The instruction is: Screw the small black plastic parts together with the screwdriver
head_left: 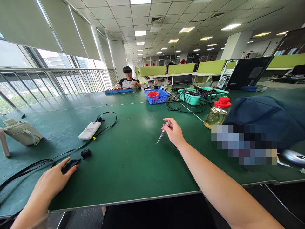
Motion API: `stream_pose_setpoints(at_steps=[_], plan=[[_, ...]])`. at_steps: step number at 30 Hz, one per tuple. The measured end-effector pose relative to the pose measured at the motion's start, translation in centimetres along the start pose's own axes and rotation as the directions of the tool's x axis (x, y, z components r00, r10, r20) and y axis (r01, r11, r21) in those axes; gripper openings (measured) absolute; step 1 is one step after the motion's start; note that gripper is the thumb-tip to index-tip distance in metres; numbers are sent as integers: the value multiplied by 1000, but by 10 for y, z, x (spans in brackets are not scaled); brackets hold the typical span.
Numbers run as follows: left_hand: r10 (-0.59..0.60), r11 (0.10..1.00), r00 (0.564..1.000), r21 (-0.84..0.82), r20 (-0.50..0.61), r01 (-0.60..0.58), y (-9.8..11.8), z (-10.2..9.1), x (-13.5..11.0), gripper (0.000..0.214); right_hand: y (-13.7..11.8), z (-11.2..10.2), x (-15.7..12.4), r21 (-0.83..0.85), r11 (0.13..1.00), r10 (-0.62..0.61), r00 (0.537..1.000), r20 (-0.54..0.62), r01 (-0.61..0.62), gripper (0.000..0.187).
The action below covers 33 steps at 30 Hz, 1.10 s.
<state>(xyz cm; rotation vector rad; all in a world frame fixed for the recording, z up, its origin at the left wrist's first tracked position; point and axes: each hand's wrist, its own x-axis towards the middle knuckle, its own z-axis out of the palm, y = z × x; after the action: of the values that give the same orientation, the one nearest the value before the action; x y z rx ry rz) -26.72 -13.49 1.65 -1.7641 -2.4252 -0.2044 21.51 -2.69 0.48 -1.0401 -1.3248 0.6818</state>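
Note:
In the middle of the green table, my right hand (174, 131) is closed around the clear handle of a small screwdriver (162, 135). Its thin metal tip points down and left, over the tabletop. At the lower left, my left hand (54, 178) has thumb and forefinger on either side of a flat black rectangular piece (71, 166), which lies at the table surface. My other left fingers are hidden. Just beyond it sits a small rough black block (85, 154). Farther up lies a white box-like device (90, 130) with a black cable.
A beige bottle (22, 131) lies at left. Beyond are a blue basket (156, 99), a teal basket (194, 99) of cables and a red-lidded jar (217, 113). A dark blue bag (267, 117) covers the right. Another person (128, 81) sits at the far end.

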Motion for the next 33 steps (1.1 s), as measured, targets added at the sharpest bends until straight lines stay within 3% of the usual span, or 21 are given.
stream_pose_setpoints(at_steps=[3,6,9,14,26,33], plan=[[-16,998,999,65,43,14,12,-9,2,58,0,0,0,4,1000,2,1000,3,-2,36],[15,999,1000,45,-4,-15,23,-20,6,57,-1,0,0,4,1000,3,1000,1,-3,35],[118,992,993,-45,-16,-119,33,-28,11,58,-2,0,0,-1,1000,3,1000,9,-3,35],[241,970,967,-35,87,-239,46,-26,24,58,-2,-1,0,-7,1000,-2,1000,12,2,34],[263,964,953,10,151,-267,40,-13,39,63,3,1,-1,33,999,35,999,16,-35,35],[276,961,941,-20,194,-277,37,-24,46,55,11,4,1,106,990,95,995,0,-95,39]])
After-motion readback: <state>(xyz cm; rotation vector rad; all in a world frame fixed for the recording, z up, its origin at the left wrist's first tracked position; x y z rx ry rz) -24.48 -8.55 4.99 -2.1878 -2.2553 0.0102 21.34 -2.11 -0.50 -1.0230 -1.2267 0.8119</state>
